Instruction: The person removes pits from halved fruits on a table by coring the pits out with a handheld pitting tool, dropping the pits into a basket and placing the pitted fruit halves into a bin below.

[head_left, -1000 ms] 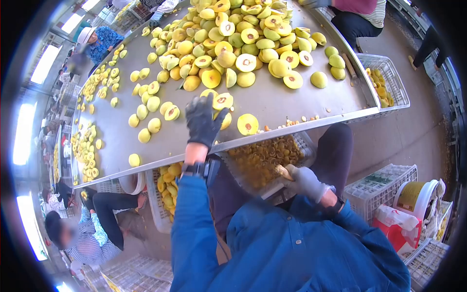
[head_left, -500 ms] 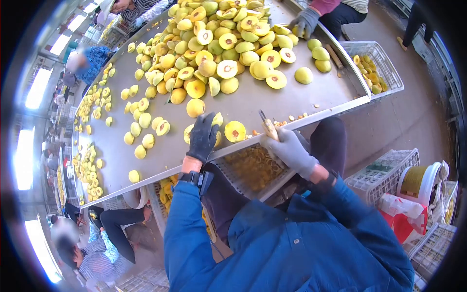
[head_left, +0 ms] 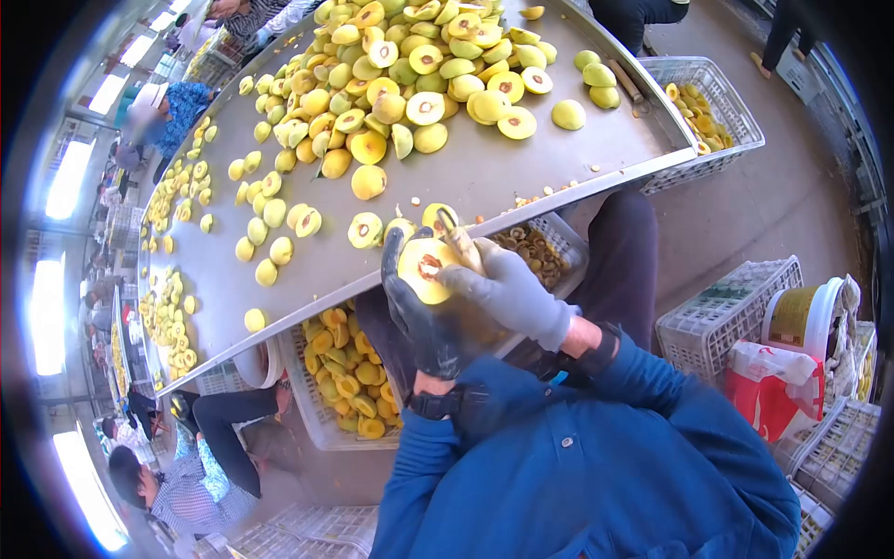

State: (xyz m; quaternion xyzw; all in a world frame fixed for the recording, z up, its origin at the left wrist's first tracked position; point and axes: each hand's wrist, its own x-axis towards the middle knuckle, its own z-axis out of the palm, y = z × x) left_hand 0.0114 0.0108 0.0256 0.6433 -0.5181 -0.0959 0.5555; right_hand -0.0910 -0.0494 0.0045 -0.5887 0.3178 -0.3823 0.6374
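My left hand [head_left: 421, 326], in a black glove, cups a yellow peach half [head_left: 416, 280] with its cut face up, showing a reddish, torn centre. My right hand [head_left: 526, 296], in a grey glove, grips a wooden-handled tool [head_left: 463, 250]; its metal end points up and away from me. The right thumb reaches onto the cut face of the peach half. Both hands are together just in front of the metal table's [head_left: 307, 328] near edge. Beyond them, a few more peach halves [head_left: 365, 229] lie cut side up on the table.
A big heap of peach halves [head_left: 391, 102] covers the table's far part. Another wooden-handled tool [head_left: 627, 82] lies by its right edge. Crates stand below: one of peach halves [head_left: 346, 377], one of brownish pits [head_left: 535, 252], another at right [head_left: 708, 116]. Other people sit around.
My left hand has come off the table toward me and now holds a peach half. My right hand has moved left to meet it with the tool. A co-worker's gloved hand has left the heap.
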